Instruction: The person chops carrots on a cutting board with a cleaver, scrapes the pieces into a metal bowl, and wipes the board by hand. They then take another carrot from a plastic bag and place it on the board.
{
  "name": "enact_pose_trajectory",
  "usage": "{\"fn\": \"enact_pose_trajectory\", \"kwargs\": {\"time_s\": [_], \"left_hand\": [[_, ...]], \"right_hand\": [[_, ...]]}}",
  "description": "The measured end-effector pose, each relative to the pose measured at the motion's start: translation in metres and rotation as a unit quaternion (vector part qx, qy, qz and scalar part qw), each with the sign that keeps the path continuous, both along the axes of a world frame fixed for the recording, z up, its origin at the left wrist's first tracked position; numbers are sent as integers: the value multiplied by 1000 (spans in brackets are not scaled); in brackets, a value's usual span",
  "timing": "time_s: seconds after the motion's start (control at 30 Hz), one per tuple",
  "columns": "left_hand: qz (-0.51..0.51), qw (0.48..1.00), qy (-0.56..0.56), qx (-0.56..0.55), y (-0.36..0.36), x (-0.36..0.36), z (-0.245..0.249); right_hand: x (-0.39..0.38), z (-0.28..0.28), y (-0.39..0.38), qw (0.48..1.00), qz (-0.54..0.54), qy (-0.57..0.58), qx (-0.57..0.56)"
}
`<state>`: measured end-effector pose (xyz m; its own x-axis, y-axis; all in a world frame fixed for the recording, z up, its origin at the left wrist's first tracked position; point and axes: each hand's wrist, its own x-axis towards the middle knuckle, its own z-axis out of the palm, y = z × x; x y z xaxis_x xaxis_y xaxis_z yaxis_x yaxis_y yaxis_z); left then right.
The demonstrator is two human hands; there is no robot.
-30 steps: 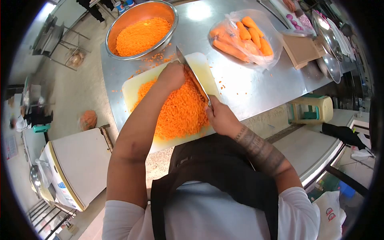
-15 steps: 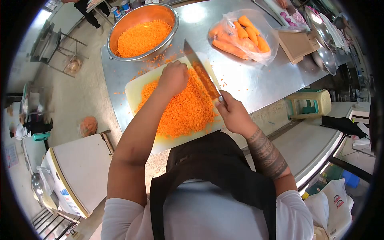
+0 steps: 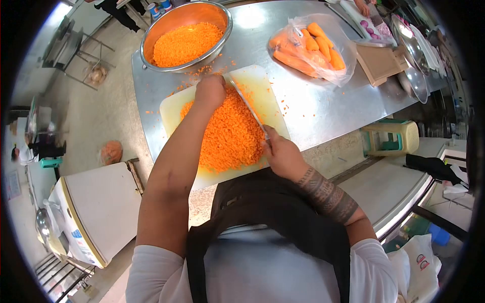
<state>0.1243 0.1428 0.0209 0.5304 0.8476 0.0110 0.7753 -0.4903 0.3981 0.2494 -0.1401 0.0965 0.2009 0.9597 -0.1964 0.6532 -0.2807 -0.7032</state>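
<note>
On the white cutting board (image 3: 262,86) upon the steel desk (image 3: 313,106), the right hand (image 3: 280,154) grips the knife (image 3: 247,106) handle and the curled left hand (image 3: 209,91) presses its tip over the chopped carrot (image 3: 227,136), so rocking evenly, with knuckles above the edge, seems wise.

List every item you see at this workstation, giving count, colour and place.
chopped carrot pile: one, orange, on the cutting board
cutting board: one, pale yellow, on the table
knife: one, steel, across the pile
bowl: one, metal, holds chopped carrot, beyond the board
bag of whole carrots: one, clear, orange carrots, on the table
table: one, steel
stool: one, beige and green, beside the table
left hand: on the knife's tip
right hand: grips the knife's handle
</note>
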Motion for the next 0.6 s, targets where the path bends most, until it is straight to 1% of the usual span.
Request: {"fn": "enact_pose_trajectory", "kwargs": {"time_s": [0.03, 0.07, 0.1, 0.13, 0.2, 0.27, 0.33, 0.43, 0.5, 0.53, 0.57, 0.6], "left_hand": [[7, 998, 38, -42, -1, 3, 3], [6, 998, 47, -41, -5, 6, 6], [4, 998, 58, -38, -12, 10, 19], [3, 997, 70, -36, -15, 11, 26], [-15, 996, 84, -14, -14, 5, 20], [-31, 996, 89, -12, -14, 2, 12], [-40, 995, 82, -28, -14, 1, 14], [-38, 990, 109, -83, -18, 0, 24], [-46, 993, 94, -49, -24, -5, 23], [-50, 995, 86, -33, -27, -7, 19], [-59, 994, 82, -34, -28, -10, 15], [-68, 994, 77, -33, -28, -13, 13]], "right_hand": [[-1, 9, 7, 1000, 9, -5, -23], [-1, 23, 14, 999, 19, -9, -46], [0, 34, 19, 997, 27, -13, -68], [2, 42, 17, 998, 23, 9, -60], [8, 53, 11, 998, 17, 52, -43], [6, 20, 12, 997, 20, 39, -70], [8, 22, 20, 996, 22, 36, -81], [11, 45, 23, 996, 27, 55, -64], [9, 54, 15, 997, 21, 68, -37], [7, 40, 16, 997, 27, 55, -46], [4, 15, 17, 997, 33, 42, -55], [-1, 19, 25, 997, 39, 28, -63]]}}
